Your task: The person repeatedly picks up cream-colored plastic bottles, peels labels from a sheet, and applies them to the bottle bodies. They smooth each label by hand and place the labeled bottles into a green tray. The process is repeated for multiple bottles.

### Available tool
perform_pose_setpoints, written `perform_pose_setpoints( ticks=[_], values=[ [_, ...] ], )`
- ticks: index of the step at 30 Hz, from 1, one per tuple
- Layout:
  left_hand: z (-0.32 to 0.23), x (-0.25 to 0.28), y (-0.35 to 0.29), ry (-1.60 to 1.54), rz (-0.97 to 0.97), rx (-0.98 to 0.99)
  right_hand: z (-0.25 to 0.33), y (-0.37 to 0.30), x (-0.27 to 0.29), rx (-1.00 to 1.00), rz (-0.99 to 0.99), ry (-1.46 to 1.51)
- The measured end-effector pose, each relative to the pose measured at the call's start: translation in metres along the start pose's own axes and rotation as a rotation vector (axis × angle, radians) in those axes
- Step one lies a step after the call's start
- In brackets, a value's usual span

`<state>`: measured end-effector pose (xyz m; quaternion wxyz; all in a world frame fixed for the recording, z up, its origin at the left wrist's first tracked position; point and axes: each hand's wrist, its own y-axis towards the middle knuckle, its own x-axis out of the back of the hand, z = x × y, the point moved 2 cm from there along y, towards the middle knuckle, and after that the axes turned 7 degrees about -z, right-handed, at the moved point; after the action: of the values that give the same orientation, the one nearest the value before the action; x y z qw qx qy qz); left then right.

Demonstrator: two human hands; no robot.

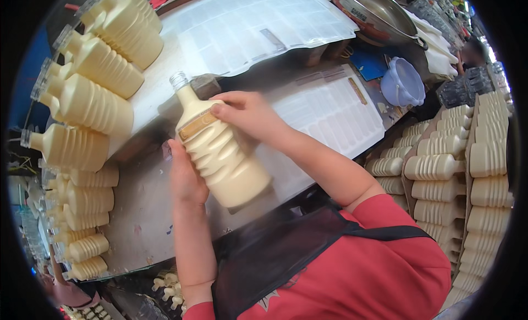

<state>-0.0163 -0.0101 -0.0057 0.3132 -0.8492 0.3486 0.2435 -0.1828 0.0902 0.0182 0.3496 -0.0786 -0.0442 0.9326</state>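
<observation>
A cream-coloured bottle (pixel 234 174) with wavy ridges and a clear threaded neck lies tilted between my hands, its neck pointing away from me. My left hand (pixel 188 176) grips its left side, with the thumb up along the edge and the other fingers hidden beneath. A gold-brown label strip (pixel 193 126) lies across the bottle's shoulder. At the right end of that strip, my right hand (pixel 245 113) presses its thumb on it, the fingers curled around the bottle's far side. A small crumpled scrap (pixel 166 149) shows beside my left thumb.
Filled cream bottles (pixel 98 104) line the table's left side. A translucent label sheet (pixel 324 119) lies to the right, with a larger sheet (pixel 247 25) behind. Beyond stand a lilac bucket (pixel 403 82) and a metal pan (pixel 379 12). Stacked bottles (pixel 434 166) fill the right.
</observation>
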Motion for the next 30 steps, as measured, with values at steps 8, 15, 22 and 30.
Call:
perform_pose_setpoints(
  ticks=[8,15,22,30],
  values=[
    [-0.012,-0.019,-0.021,0.283,-0.001,-0.162,-0.001,0.002,0.008,0.128,-0.084,-0.165],
    [-0.018,-0.029,-0.032,0.457,-0.082,-0.218,0.042,-0.029,0.009,0.45,-0.438,-0.146],
    [-0.02,-0.039,-0.034,0.777,-0.218,-0.313,0.054,-0.055,-0.03,1.205,-0.267,-0.86],
    [-0.022,-0.041,-0.036,0.908,-0.279,-0.358,0.075,-0.064,-0.048,1.185,-0.077,-0.96]
  ],
)
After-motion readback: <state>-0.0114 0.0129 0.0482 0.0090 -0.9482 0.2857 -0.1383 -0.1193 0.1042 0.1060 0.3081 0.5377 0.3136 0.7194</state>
